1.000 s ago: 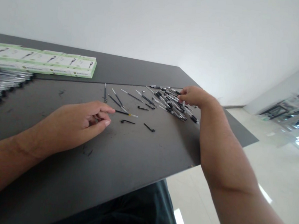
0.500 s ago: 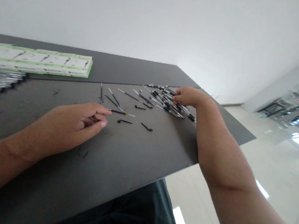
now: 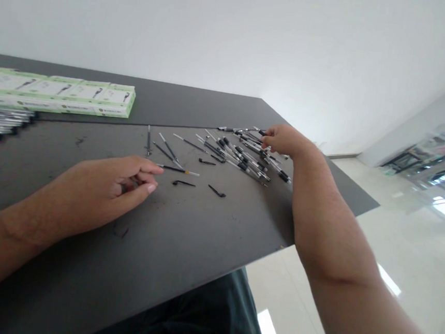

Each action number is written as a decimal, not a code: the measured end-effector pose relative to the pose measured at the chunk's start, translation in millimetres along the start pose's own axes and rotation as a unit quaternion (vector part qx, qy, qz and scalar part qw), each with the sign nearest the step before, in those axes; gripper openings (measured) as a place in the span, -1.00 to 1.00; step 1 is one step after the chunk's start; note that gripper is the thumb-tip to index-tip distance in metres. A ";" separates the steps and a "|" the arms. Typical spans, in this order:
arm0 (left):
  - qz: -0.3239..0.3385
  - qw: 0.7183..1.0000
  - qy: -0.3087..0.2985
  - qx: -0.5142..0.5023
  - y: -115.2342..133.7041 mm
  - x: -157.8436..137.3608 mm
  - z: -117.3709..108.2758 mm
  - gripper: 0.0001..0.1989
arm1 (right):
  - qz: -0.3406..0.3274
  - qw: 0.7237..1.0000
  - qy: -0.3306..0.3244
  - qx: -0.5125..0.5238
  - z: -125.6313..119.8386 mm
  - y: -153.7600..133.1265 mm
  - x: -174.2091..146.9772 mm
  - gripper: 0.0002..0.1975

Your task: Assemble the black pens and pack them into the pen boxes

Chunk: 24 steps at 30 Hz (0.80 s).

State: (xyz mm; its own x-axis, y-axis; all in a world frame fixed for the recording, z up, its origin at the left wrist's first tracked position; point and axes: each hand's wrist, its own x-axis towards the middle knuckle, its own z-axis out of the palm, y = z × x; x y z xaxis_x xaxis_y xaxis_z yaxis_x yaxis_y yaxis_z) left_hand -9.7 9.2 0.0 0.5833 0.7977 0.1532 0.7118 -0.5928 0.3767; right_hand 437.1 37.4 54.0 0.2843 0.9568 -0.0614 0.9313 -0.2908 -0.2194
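My left hand (image 3: 122, 181) rests over the grey table with its fingers loosely bent and the thumb apart from the index finger, holding nothing. Right by its index fingertip lies a dark pen refill (image 3: 175, 169) with a yellow band; whether they touch I cannot tell. My right hand (image 3: 281, 140) reaches over a heap of clear pen barrels (image 3: 246, 161) with black grips. Its thumb and index finger are pinched at the end of a pen barrel (image 3: 259, 130), partly hidden by the fingers. Several other refills (image 3: 166, 146) are scattered between my hands.
Small black pen clips (image 3: 217, 191) lie on the table (image 3: 185, 236) in front of the heap. At the left stands a row of green and white boxes (image 3: 96, 99), with many pens (image 3: 4, 122) lined up before it. The table's front edge slopes up to the right.
The heap of pen barrels has spread, some shifting left and nearer to me. My right hand has lifted slightly, with a barrel at its fingertips. My left hand keeps its pose.
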 end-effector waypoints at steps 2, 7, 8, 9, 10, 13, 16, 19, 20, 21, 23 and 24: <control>-0.003 1.000 0.000 -0.006 3.1 -0.9 -0.7 -0.59 | 0.007 1.000 0.001 -0.004 0.2 3.9 2.7 -0.76; -0.015 1.000 0.017 -0.018 13.5 -3.9 -2.8 -0.60 | 0.010 1.000 -0.010 -0.019 2.6 12.3 9.3 -0.76; -0.015 1.000 0.016 -0.017 14.3 -4.1 -2.9 -0.61 | 0.012 1.000 -0.015 -0.022 3.0 13.5 10.1 -0.76; -0.014 1.000 0.014 -0.015 14.2 -3.9 -2.7 -0.60 | 0.015 0.999 -0.022 -0.024 3.3 14.4 10.9 -0.76; -0.014 1.000 0.013 -0.013 13.2 -3.3 -2.3 -0.60 | 0.018 0.999 -0.029 -0.025 3.7 15.0 11.6 -0.78; -0.007 1.000 0.010 -0.008 5.7 0.1 0.3 -0.55 | 0.019 0.998 -0.048 -0.021 5.3 15.5 13.1 -0.80; -0.005 1.000 0.000 0.003 -2.2 4.0 2.9 -0.49 | 0.020 0.998 -0.063 -0.018 7.0 13.8 13.3 -0.80; -0.011 1.000 -0.006 0.004 -4.0 5.7 3.5 -0.47 | 0.016 0.997 -0.078 -0.013 7.4 11.0 11.3 -0.82; -0.011 1.000 -0.006 0.002 -3.7 5.7 3.3 -0.47 | 0.013 0.997 -0.082 -0.011 7.1 10.2 10.2 -0.83; -0.012 1.000 -0.007 -0.001 -3.2 5.6 3.2 -0.47 | 0.010 0.996 -0.083 -0.007 6.7 9.6 9.1 -0.82; -0.012 1.000 -0.007 -0.004 -2.9 5.3 3.1 -0.46 | 0.006 0.997 -0.071 -0.004 5.5 9.1 7.4 -0.80; -0.011 1.000 -0.005 -0.006 -3.3 5.1 3.3 -0.46 | 0.005 0.998 -0.056 -0.004 5.1 9.2 6.9 -0.78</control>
State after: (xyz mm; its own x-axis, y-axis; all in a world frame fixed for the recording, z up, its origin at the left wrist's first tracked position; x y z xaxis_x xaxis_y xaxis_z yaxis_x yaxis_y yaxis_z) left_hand -7.7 14.9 -3.4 0.5722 0.8088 0.1356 0.7197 -0.5745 0.3900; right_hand 446.4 41.4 46.6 0.2673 0.9480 -0.1728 0.9302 -0.3007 -0.2106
